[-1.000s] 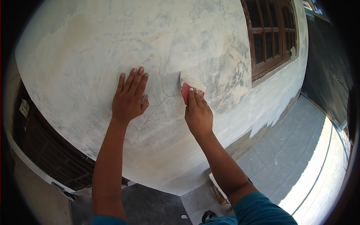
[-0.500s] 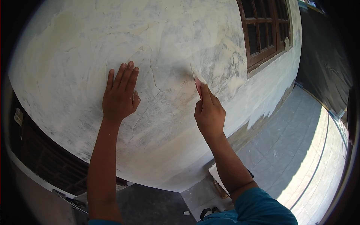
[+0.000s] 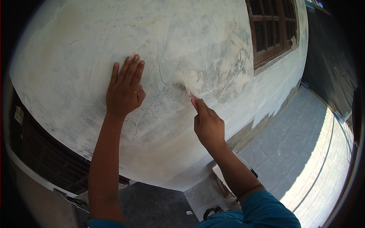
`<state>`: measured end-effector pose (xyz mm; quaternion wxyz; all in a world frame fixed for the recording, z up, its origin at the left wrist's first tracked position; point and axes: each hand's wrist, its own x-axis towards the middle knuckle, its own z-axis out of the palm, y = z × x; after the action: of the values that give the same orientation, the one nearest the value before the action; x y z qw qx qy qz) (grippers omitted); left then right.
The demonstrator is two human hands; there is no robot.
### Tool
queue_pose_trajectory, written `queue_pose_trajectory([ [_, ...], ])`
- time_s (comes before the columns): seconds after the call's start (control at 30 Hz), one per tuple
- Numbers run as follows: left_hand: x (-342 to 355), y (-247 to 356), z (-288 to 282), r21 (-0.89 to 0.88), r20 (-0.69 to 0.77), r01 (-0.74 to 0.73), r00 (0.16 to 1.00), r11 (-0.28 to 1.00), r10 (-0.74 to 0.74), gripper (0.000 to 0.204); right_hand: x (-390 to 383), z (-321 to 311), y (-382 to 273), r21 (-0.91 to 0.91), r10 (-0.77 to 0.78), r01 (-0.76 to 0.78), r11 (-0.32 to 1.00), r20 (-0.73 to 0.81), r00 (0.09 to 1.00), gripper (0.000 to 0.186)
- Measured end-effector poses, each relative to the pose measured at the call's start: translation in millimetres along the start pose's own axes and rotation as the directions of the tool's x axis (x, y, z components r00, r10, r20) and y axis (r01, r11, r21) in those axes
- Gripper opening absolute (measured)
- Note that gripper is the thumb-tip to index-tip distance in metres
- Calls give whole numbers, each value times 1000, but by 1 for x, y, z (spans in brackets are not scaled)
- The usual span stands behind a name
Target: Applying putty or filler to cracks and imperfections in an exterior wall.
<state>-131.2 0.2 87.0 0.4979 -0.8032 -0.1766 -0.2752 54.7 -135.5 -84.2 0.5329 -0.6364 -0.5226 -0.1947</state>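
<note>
My left hand [image 3: 124, 87] lies flat against the whitish, patchy plastered wall [image 3: 76, 98], its fingers stretched upward. To its right, my right hand [image 3: 209, 125] is closed round a putty knife [image 3: 193, 99] with a pinkish-red handle. The knife points up and to the left, and its thin blade meets the wall, seen almost edge-on. Pale filler clings near the blade. A crack runs down the wall between the two hands, with grey smears and rough filler patches about it.
A brown wooden window [image 3: 270, 30] is set in the wall at the upper right. Dark sheeting [image 3: 330, 60] hangs beyond it. Grey floor tiles [image 3: 277, 144] lie below, partly sunlit. A whitish-topped bench-like object [image 3: 224, 178] stands beneath my right forearm. A dark barred opening [image 3: 49, 155] is at lower left.
My right hand has moved the putty knife down and slightly left along the wall. My left hand stays flat in place; the view has shifted slightly.
</note>
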Motion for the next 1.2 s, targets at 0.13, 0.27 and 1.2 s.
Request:
queue_pose_trajectory([
  [0.13,4,2,-1,4,-1,2,1000,1000,-2,64,74,1,8,-87,-51,35,996,-182,982,38],
  [0.27,5,4,1,-23,-9,3,1000,1000,-3,65,16,72,-15,-258,-287,266,929,-44,957,41],
  [1.2,7,7,4,-21,-26,15,1000,1000,-16,66,43,64,30,-332,-234,180,926,-131,963,49],
])
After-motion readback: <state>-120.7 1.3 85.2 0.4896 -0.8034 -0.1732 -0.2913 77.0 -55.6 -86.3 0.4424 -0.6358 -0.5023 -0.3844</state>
